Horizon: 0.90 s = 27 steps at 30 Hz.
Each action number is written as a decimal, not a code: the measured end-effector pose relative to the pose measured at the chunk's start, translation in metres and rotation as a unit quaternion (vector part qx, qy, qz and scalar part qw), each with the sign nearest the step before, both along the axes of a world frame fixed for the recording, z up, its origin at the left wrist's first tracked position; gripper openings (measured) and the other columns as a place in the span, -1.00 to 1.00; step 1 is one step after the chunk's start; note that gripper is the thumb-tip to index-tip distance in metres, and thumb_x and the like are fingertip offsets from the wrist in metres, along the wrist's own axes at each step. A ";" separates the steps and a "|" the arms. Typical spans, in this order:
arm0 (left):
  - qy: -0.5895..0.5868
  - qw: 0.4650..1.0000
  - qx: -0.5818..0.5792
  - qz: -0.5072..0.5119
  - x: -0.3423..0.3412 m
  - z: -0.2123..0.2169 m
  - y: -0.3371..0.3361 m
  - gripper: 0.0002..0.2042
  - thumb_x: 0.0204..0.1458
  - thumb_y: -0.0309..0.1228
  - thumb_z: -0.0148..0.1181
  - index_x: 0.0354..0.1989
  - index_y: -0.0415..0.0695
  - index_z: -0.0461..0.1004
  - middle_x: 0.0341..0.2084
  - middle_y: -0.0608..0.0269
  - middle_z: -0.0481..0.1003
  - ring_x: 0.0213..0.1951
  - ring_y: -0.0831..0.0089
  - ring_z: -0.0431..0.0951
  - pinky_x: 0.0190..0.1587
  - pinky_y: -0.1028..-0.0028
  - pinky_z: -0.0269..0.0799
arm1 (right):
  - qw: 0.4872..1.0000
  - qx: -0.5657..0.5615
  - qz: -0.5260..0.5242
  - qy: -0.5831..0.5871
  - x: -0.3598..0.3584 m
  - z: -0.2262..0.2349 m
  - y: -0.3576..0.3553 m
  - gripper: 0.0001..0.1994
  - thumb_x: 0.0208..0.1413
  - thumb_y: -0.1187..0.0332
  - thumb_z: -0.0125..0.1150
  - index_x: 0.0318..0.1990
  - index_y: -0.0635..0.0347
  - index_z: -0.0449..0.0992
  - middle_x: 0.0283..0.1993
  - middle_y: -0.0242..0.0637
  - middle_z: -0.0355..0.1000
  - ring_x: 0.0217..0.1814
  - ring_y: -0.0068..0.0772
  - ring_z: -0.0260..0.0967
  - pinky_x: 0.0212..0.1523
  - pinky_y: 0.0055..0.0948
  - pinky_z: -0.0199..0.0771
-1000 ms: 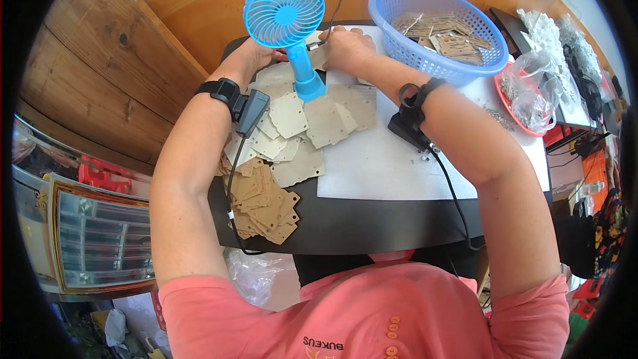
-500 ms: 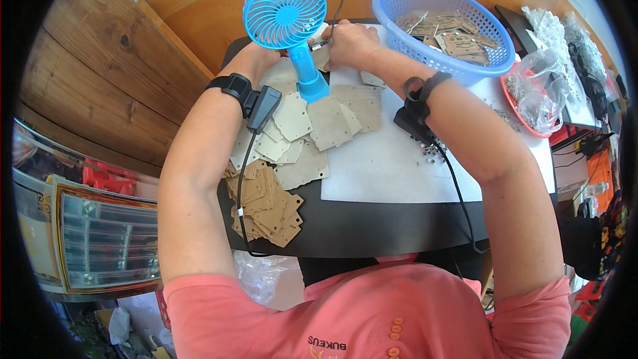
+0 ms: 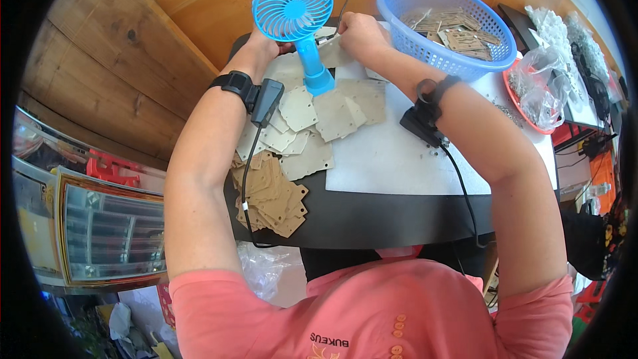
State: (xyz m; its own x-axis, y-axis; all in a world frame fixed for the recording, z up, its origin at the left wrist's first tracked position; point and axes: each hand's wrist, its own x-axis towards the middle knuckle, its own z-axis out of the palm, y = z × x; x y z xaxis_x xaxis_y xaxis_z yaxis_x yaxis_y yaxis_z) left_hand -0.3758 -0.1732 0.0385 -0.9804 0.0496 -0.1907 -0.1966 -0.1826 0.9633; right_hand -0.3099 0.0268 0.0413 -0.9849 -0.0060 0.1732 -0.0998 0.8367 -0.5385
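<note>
Here, in the head view, the only view there is, both hands are at the far side of the worktop, working together on one small pale piece behind the stem of the blue fan. The step in hand looks like fitting or fixing something onto that piece, though the fan hides most of it. The left hand reaches up past the fan's left side; its grip sits behind the fan head, so I cannot tell how far it is closed or what exactly it has. The right hand is curled over the piece's right end, fingers bent down in a tight pinch on it.

Both forearms stretch forward from the lower edge, elbows out, and each wrist wears a black strap with a small black unit. The left arm passes over a loose spread of flat tan cards and a brown stack nearer the body.

A blue basket of similar cards stands just right of the right hand. The next move probably calls for a steady two-handed hold and fine fingertip work, since the piece is small.
</note>
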 end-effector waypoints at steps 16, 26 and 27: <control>-0.049 0.929 -0.333 -0.154 0.094 0.033 -0.080 -0.83 0.00 -0.49 0.26 -0.22 -0.22 0.54 -0.48 0.26 0.54 -0.54 0.50 0.47 -0.53 0.50 0.35 | 0.984 -0.123 0.077 -0.098 0.104 0.029 0.028 -0.77 -0.09 0.51 0.27 -0.21 0.30 0.58 -0.43 -0.17 0.49 -0.54 -0.38 0.44 -0.51 -0.39 0.47; 0.293 0.698 -0.636 -0.147 0.195 0.033 -0.029 -0.47 -0.01 -0.10 0.28 0.13 -0.06 0.48 0.08 0.13 0.45 0.17 0.14 0.30 0.14 0.09 0.23 | 0.965 -0.024 0.221 -0.141 0.168 0.036 0.002 -0.64 -0.07 0.46 0.36 -0.05 0.30 0.58 -0.30 -0.09 0.54 -0.48 -0.33 0.48 -0.38 -0.32 0.50; 0.297 0.683 -0.645 -0.174 0.202 0.020 -0.029 -0.45 0.00 -0.07 0.27 0.17 -0.02 0.44 0.09 0.19 0.44 0.21 0.18 0.26 0.16 0.06 0.20 | 0.965 -0.026 0.219 -0.140 0.174 0.031 0.008 -0.64 -0.07 0.46 0.36 -0.05 0.30 0.58 -0.30 -0.09 0.54 -0.48 -0.33 0.48 -0.38 -0.32 0.50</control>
State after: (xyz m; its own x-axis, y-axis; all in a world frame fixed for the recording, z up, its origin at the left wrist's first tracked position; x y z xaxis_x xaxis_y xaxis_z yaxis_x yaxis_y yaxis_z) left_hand -0.1736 -0.2022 0.0590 -0.8753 0.4654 0.1312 0.4833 0.8505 0.2077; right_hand -0.1356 0.0345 0.0724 -0.8981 -0.4307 -0.0890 -0.2815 0.7184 -0.6361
